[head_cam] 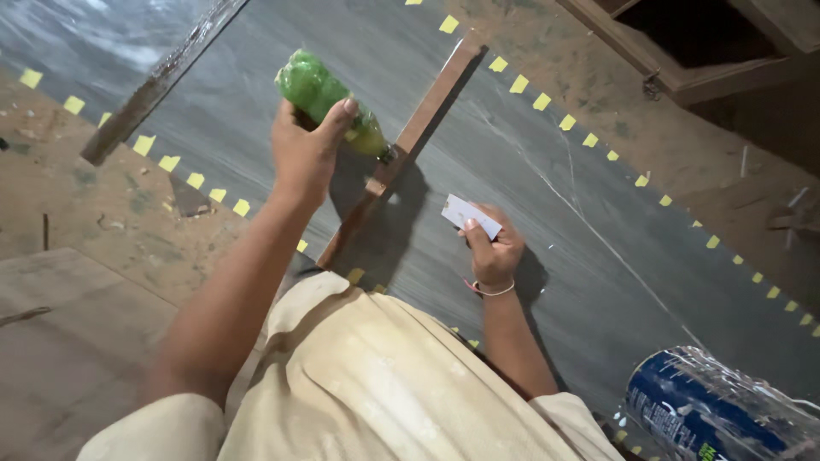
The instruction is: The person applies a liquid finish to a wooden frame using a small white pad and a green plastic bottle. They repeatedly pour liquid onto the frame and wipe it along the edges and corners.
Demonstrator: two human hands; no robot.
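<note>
green plastic bottle (329, 101) – tipped over, nozzle end down-right touching the brown wooden strip (410, 145), gripped round the middle | small white card (471, 215) – flat-ish, pinched at near edge, just right of the strip, over dark grey sheet (547, 256)

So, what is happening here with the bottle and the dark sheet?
A person kneels over a large dark sheet lying on the ground. The left hand holds a green bottle tipped down, its nozzle at a brown wooden strip that lies across the sheet. The right hand rests on the sheet and pinches a small white card. A blue-labelled plastic bottle lies at the lower right.
</note>
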